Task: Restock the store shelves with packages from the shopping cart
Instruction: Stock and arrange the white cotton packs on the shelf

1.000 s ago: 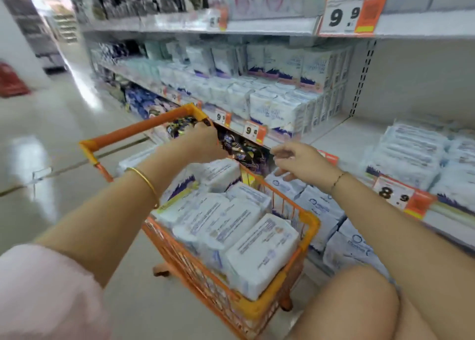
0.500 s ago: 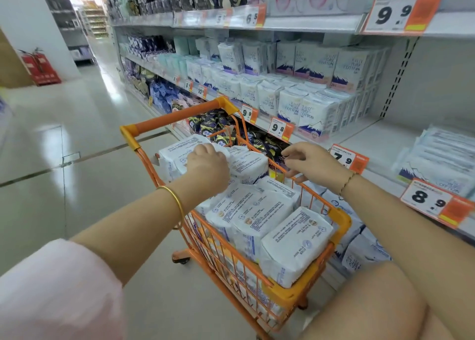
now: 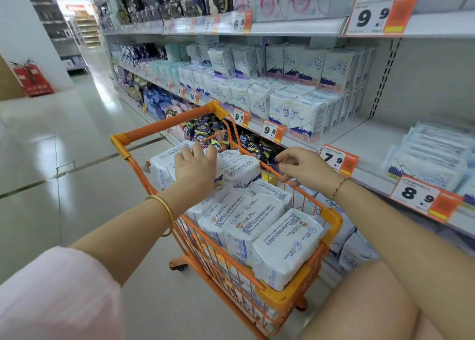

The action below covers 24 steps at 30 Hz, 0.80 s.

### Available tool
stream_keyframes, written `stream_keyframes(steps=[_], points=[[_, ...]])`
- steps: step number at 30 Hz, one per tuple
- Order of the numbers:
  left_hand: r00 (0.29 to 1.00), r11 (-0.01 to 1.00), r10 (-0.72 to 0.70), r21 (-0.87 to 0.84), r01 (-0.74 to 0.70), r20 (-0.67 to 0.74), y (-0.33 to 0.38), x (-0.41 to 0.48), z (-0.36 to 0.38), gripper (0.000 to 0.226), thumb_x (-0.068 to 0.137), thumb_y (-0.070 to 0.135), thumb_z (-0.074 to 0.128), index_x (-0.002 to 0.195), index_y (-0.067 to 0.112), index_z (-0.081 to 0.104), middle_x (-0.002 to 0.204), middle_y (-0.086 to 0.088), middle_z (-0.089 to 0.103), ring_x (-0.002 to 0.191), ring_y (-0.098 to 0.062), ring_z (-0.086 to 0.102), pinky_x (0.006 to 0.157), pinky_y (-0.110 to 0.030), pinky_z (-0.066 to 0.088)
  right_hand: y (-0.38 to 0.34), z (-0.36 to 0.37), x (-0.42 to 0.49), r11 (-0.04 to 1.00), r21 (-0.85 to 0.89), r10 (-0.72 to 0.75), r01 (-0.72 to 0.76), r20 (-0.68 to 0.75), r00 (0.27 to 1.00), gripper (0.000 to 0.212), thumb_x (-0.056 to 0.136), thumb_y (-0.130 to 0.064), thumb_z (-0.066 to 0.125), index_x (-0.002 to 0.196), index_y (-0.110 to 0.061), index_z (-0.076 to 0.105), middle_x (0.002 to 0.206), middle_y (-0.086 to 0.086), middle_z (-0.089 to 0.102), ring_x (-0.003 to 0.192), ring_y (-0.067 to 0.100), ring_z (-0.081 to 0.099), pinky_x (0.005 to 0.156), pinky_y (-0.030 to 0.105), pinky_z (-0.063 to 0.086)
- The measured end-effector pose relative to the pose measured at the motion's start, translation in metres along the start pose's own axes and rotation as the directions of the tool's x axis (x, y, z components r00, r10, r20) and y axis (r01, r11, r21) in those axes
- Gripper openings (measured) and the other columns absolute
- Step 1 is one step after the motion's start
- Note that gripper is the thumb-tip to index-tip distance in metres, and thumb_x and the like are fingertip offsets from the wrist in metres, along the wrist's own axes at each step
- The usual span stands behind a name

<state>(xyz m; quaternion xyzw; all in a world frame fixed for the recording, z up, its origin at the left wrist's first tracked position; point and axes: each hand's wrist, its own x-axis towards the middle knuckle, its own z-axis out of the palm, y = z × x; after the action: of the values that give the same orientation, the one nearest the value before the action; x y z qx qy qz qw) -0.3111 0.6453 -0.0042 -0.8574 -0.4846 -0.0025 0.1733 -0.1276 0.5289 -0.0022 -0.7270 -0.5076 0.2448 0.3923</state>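
Far off to the left of the left hand, red fire extinguishers (image 3: 28, 78) stand against a wall. A pink sleeve (image 3: 59, 298) covers the upper arm, and a gold bangle (image 3: 165, 211) circles the wrist. The left hand (image 3: 196, 168) lies on a white package (image 3: 164, 159) at the far end of the orange shopping cart (image 3: 332, 221), with its fingers (image 3: 191, 149) curled over the pack's far edge, gripping it. Nearer the person than this hand, more white packages (image 3: 288, 247) fill the cart to its rim, lying flat and overlapping.

The right hand (image 3: 304, 168) hovers at the cart's right rim with bent fingers and the thumb against the orange wire. Whether it actually grips the rim cannot be told. A thin bracelet (image 3: 338, 186) sits on that wrist. Just right of this hand hangs a 7.9 price tag (image 3: 338, 160) on the shelf (image 3: 370, 141). Beyond both hands, upright blue-and-white packs (image 3: 305, 117) line the same shelf, and flat packs (image 3: 434, 157) are stacked further right.
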Motion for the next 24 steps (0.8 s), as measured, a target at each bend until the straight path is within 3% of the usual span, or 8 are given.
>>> stream_keyframes(steps=[3,5,8,12,15,18,20,24], points=[[0.996,0.997,0.060,-0.048,-0.063,-0.060,0.002,0.003,-0.012,0.058,0.078,0.009,0.057,0.127,0.011,0.025,0.118,-0.014,0.037,0.105,-0.032,0.042,0.090,-0.038,0.036,0.002,0.004,0.000,1.000,0.013,-0.008,0.008,-0.007,1.000,0.029,0.095,-0.008,0.047,0.124,-0.009,0.052,0.107,0.007,0.057,0.089,0.024,0.065,0.068,0.030,0.057],[0.985,0.979,0.125,-0.145,-0.142,-0.120,0.008,0.007,-0.028,0.056,0.076,0.011,0.062,0.120,0.011,0.030,0.117,-0.013,0.037,0.104,-0.031,0.042,0.089,-0.037,0.036,-0.001,0.003,0.001,0.999,0.011,-0.038,0.038,-0.032,0.999,0.032,0.093,-0.009,0.051,0.125,-0.011,0.052,0.111,0.006,0.059,0.096,0.025,0.064,0.079,0.037,0.057],[0.919,0.864,0.312,-0.329,-0.380,-0.241,0.030,0.015,-0.059,0.055,0.070,0.016,0.070,0.112,0.007,0.036,0.113,-0.011,0.036,0.101,-0.030,0.040,0.086,-0.035,0.037,-0.011,-0.017,-0.003,0.988,0.018,-0.149,0.151,-0.090,0.985,0.053,0.084,-0.011,0.065,0.133,-0.015,0.045,0.127,0.002,0.051,0.112,0.016,0.053,0.093,0.030,0.048],[0.702,0.612,0.532,-0.358,-0.705,-0.473,0.088,0.031,-0.087,0.050,0.067,0.015,0.069,0.106,0.003,0.040,0.101,-0.006,0.031,0.090,-0.023,0.036,0.072,-0.029,0.028,-0.005,-0.072,-0.020,0.946,-0.219,-0.274,0.241,-0.137,0.952,0.068,0.074,-0.015,0.074,0.134,-0.017,0.043,0.129,-0.003,0.045,0.120,0.010,0.041,0.099,0.022,0.036],[0.524,0.442,0.582,-0.299,-0.846,-0.622,0.149,0.046,-0.103,0.044,0.063,0.021,0.062,0.099,0.005,0.040,0.094,-0.009,0.037,0.083,-0.023,0.037,0.068,-0.026,0.026,0.022,-0.123,-0.036,0.912,-0.400,-0.204,0.093,-0.243,0.948,0.061,0.064,-0.024,0.076,0.119,-0.017,0.050,0.117,0.002,0.052,0.108,0.021,0.050,0.090,0.038,0.045],[0.405,0.354,0.581,-0.229,-0.907,-0.706,0.221,0.060,-0.119,0.039,0.064,0.017,0.063,0.094,0.006,0.040,0.089,-0.017,0.046,0.079,-0.024,0.040,0.064,-0.021,0.021,0.051,-0.176,-0.053,0.860,-0.503,-0.127,-0.084,-0.372,0.919,0.057,0.063,-0.024,0.078,0.112,-0.017,0.048,0.113,0.003,0.051,0.102,0.025,0.049,0.082,0.037,0.044],[0.429,0.350,0.549,-0.269,-0.897,-0.717,0.266,0.070,-0.129,0.039,0.064,0.015,0.058,0.096,0.011,0.036,0.093,-0.023,0.049,0.083,-0.035,0.049,0.071,-0.027,0.029,0.071,-0.212,-0.060,0.780,-0.584,-0.128,-0.226,-0.501,0.856,0.051,0.070,-0.022,0.073,0.115,-0.015,0.049,0.116,0.006,0.049,0.105,0.028,0.046,0.084,0.036,0.041],[0.633,0.364,0.567,-0.529,-0.767,-0.528,0.345,0.100,-0.137,0.058,0.079,0.014,0.065,0.128,0.008,0.034,0.134,-0.021,0.031,0.121,-0.039,0.037,0.101,-0.041,0.035,0.120,-0.282,-0.053,0.514,-0.644,-0.088,-0.566,-0.697,0.712,0.053,0.077,-0.008,0.067,0.124,-0.011,0.043,0.127,0.013,0.042,0.116,0.037,0.040,0.082,0.041,0.045]])
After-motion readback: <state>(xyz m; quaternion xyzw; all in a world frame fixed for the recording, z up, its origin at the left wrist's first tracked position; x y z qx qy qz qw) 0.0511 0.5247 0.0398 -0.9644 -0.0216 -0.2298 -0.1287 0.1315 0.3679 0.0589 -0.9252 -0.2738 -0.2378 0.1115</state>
